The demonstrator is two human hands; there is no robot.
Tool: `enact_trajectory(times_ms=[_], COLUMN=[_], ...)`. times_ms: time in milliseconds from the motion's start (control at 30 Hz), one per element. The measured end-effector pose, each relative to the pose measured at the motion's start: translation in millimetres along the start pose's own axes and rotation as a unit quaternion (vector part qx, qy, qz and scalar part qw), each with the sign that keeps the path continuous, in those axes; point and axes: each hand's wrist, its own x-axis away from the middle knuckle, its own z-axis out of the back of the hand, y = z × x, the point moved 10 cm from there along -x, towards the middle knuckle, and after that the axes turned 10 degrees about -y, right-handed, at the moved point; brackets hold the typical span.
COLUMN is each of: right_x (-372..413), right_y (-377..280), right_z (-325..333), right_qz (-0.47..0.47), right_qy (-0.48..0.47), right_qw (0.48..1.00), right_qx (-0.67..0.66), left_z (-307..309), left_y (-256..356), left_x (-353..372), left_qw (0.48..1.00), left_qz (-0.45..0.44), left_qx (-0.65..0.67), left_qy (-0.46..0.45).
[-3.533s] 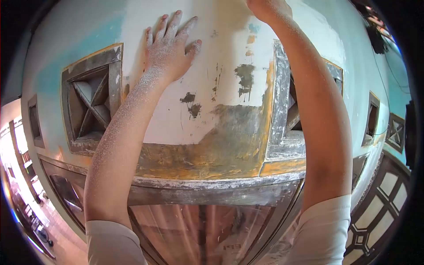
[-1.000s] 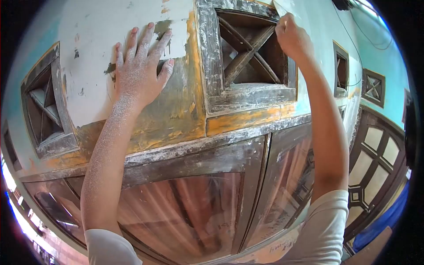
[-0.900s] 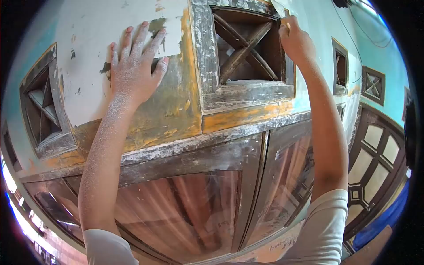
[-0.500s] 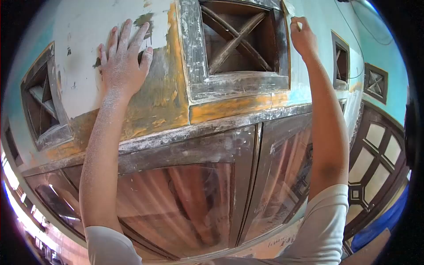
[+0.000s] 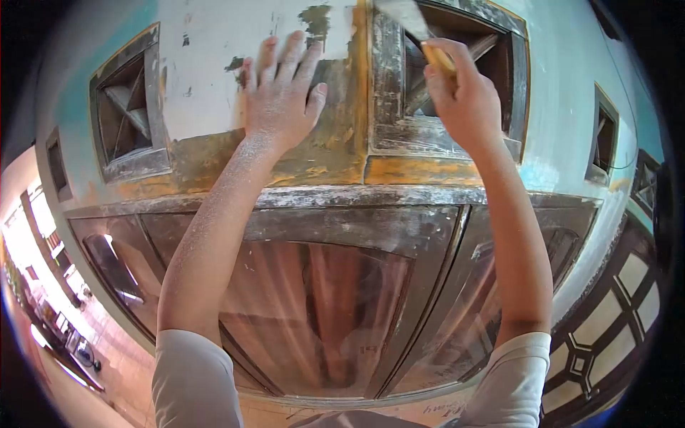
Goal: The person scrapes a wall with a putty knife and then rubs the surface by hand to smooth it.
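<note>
My left hand [image 5: 280, 91], dusted with white powder, lies flat with spread fingers on the wall [image 5: 214, 78], where white filler meets bare grey and orange plaster. My right hand [image 5: 464, 96] is closed around the yellow handle of a putty knife [image 5: 417, 32]. Its metal blade points up and left over the grey frame of a square vent opening [image 5: 457, 85] with crossed wooden slats. Both arms reach up above a window.
A second square vent [image 5: 128, 114] sits at the left. Below the hands runs a grey ledge [image 5: 335, 200], with a dark-framed glass window [image 5: 314, 307] and curtain under it. More vents [image 5: 603, 135] and a patterned door [image 5: 614, 321] stand at the right.
My right hand has come down and left from the vent's upper right corner to its left frame, the knife now plainly visible. The view has swung, bringing both hands toward the centre.
</note>
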Motion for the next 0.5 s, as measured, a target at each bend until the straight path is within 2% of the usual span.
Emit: enact_trajectory(times_ms=[100, 133, 200, 267, 400, 433, 500], right_x=[-1, 1, 6, 18, 37, 39, 35], right_y=[-34, -36, -36, -38, -35, -36, -35], right_z=[-22, -25, -33, -29, -22, -15, -4], right_qz=[0.034, 0.036, 0.029, 0.045, 0.034, 0.055, 0.073], right_qy=[-0.038, -0.041, -0.074, -0.062, -0.092, -0.075, -0.051], right_qw=[0.997, 0.997, 0.995, 0.996, 0.991, 0.994, 0.996], right_qx=[0.056, 0.052, 0.066, 0.056, 0.090, 0.060, 0.029], left_z=[-5, -4, -2, 0, 2, 6, 2], left_y=[14, 6, -6, -40, -131, -143, -151], left_x=[10, 12, 16, 17, 9, 7, 7], left_qw=[0.991, 0.991, 0.983, 0.985, 0.996, 0.998, 0.998], left_qz=[-0.117, -0.115, -0.170, -0.157, -0.071, -0.042, -0.039], left_qx=[-0.038, -0.040, -0.021, -0.035, -0.044, -0.038, -0.040], left_qy=[-0.049, -0.052, -0.065, -0.064, 0.005, 0.031, 0.041])
